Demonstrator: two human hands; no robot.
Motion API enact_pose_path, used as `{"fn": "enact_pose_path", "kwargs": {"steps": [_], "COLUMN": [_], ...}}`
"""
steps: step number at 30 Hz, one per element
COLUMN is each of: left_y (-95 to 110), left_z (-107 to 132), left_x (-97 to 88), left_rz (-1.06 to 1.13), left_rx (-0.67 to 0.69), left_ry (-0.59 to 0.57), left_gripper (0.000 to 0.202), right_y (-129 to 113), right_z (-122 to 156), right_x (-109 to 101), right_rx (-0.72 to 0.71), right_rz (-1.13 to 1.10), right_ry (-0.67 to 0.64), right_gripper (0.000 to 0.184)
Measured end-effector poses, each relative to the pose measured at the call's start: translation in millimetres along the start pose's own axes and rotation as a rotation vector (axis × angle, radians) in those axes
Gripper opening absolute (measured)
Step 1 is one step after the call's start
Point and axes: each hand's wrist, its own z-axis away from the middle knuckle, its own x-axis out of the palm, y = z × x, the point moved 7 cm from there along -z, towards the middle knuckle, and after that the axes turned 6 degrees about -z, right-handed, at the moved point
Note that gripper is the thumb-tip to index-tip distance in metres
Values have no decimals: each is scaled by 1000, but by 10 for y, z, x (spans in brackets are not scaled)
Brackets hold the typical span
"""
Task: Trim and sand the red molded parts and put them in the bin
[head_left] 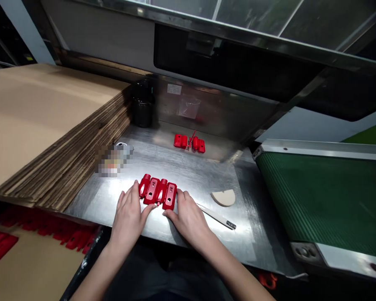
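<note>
Red plastic parts (157, 193), four abreast, near the steel counter's (188, 167) front edge. Flanking them: left hand (130, 213), right hand (188, 215), each grip open, fingertips touching the ends. Risk: an uneven squeeze could buckle the row apart.

Dim surroundings; bright overhead glare on the steel desk (191, 175) just beyond the fingers (133, 190); bowed frame edges; pixelated patch (113, 159) beyond-left.
</note>
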Motion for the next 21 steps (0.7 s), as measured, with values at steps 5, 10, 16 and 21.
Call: {"fn": "enact_pose_path", "kwargs": {"steps": [5,10,16,21], "left_y": [-136,-170,154,292], "left_z": [-936,-1424,-279,75], "left_x": [174,37,-87,-25], "left_rz": [6,53,214,334], "left_rx": [-22,-97,-13,52], "left_ry": [-91,-14,102,133], "left_gripper": [93,97,37,13], "right_y": [-149,-151,492,835], "right_z": [-694,-1374,-1876,-2301], "right_x": [-105,-510,-1399,-1661], "right_rx": [4,-2,118,17], "right_rz": [126,208,291,241], "right_ry": [59,98,218,77], "right_gripper": [56,55,49,59]}}
